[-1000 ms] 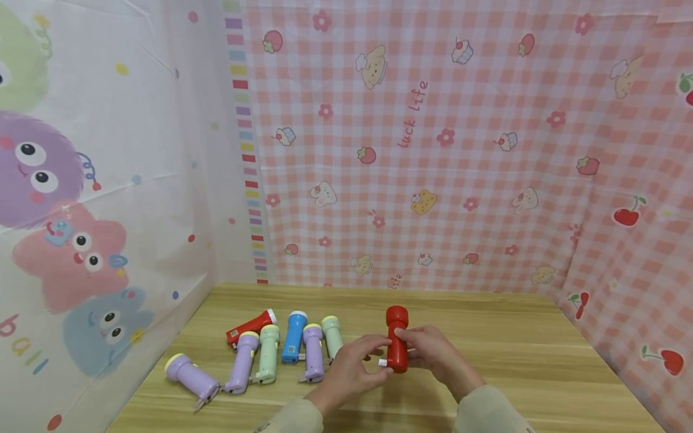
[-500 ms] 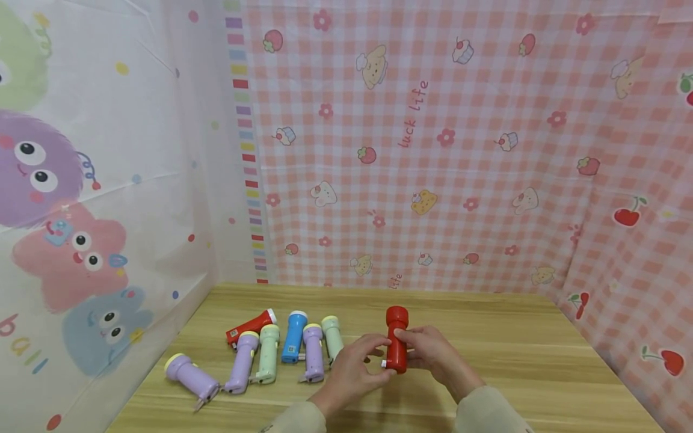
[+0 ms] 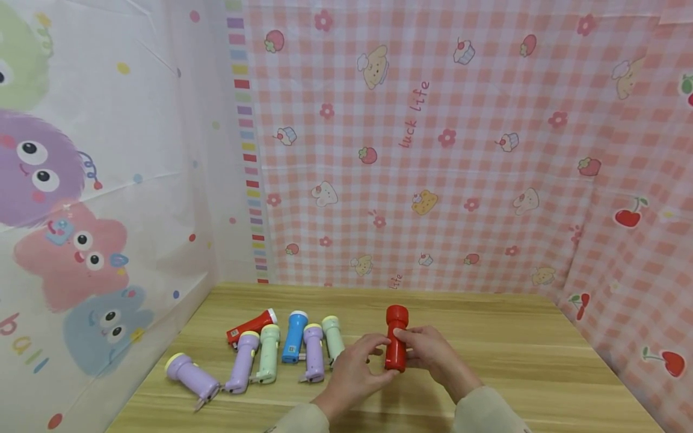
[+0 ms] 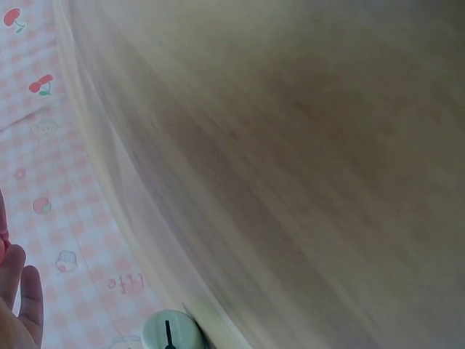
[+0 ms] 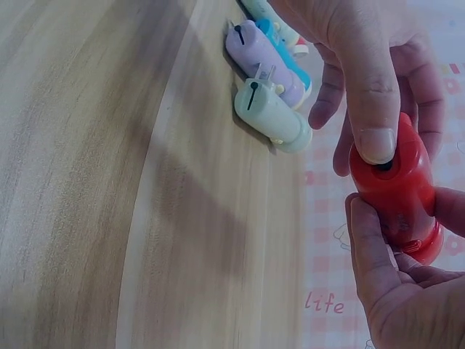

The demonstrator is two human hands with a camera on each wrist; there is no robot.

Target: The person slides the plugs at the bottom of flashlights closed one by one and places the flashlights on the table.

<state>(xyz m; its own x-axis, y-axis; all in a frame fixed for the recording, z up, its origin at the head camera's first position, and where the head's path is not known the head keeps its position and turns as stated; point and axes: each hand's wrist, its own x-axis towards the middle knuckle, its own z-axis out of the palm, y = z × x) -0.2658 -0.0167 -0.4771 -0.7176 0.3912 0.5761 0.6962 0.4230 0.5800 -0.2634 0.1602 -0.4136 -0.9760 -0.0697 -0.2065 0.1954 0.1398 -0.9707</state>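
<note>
My right hand (image 3: 433, 355) holds a red flashlight (image 3: 397, 355) above the table, its wide head pointing away from me. The right thumb lies on top of the barrel. My left hand (image 3: 352, 373) grips its near end from the left, with the index finger against the barrel. In the right wrist view, the left thumb (image 5: 376, 138) presses on the base of the flashlight, over a dark slot that it partly covers. No plug prongs show on it. In the left wrist view, part of a hand (image 4: 22, 305) shows at the left edge.
Several flashlights lie on the wooden table (image 3: 514, 361) to the left: a red one (image 3: 251, 328), a blue one (image 3: 295, 340), purple ones (image 3: 193, 376) and green ones (image 3: 267, 355). Some have fold-out plugs sticking out. Patterned cloth (image 3: 422, 168) hangs behind and at both sides.
The white plug that stuck out at the left of the held red flashlight's base has gone in and out of sight under the left thumb. Both hands have barely shifted.
</note>
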